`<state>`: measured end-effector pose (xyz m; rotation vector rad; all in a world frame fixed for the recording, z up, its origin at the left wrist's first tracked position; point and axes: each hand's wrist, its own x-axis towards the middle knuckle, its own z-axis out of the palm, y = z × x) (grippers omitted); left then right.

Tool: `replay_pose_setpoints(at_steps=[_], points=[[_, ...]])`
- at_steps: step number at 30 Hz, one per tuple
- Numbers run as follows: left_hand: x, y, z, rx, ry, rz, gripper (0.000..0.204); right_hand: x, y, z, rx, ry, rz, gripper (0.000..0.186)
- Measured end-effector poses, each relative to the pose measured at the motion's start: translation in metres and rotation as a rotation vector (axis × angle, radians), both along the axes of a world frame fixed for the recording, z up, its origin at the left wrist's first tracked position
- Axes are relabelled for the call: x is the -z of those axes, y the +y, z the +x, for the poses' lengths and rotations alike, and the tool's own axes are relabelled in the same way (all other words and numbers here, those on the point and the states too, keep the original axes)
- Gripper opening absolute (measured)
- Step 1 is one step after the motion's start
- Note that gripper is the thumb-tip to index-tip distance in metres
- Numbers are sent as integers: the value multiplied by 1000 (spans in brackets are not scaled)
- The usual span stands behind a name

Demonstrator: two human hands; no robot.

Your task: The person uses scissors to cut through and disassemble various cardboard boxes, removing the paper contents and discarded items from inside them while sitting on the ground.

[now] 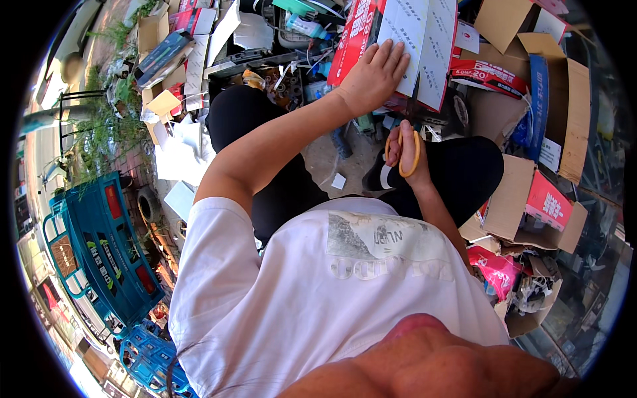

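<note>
A red and white cardboard box (424,46) stands before my knees at the top of the view. Flat on its white flap lies my left hand (377,74), fingers stretched out and holding nothing. Below the box's near edge, my right hand (410,162) is closed round the yellow handles of a pair of scissors (417,154). The dark blades point up toward the box's near side; whether they touch the cardboard I cannot tell.
Opened cardboard boxes (577,119) crowd the right side. Greasy metal parts (285,86) and a plastic bottle (306,26) lie beyond my left knee. White paper sheets (182,156) are at the left, near a blue three-wheeled vehicle (99,259).
</note>
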<state>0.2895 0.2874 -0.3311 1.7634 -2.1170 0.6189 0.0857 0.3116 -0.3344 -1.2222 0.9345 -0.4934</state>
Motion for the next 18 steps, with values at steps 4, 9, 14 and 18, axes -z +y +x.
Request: replay_pose_setpoints(at_steps=[4,9,14,18], points=[[4,-2,-3,14,-6,6,58,0,3,2,85,-22,164,50],[8,1,-6,17,-30,51,59,-23,-10,5,113,-67,375,57],[13,3,-6,40,-39,52,59,-28,-45,3,51,35,384,61],[15,3,-4,49,1,47,59,-32,-63,8,23,59,402,68]])
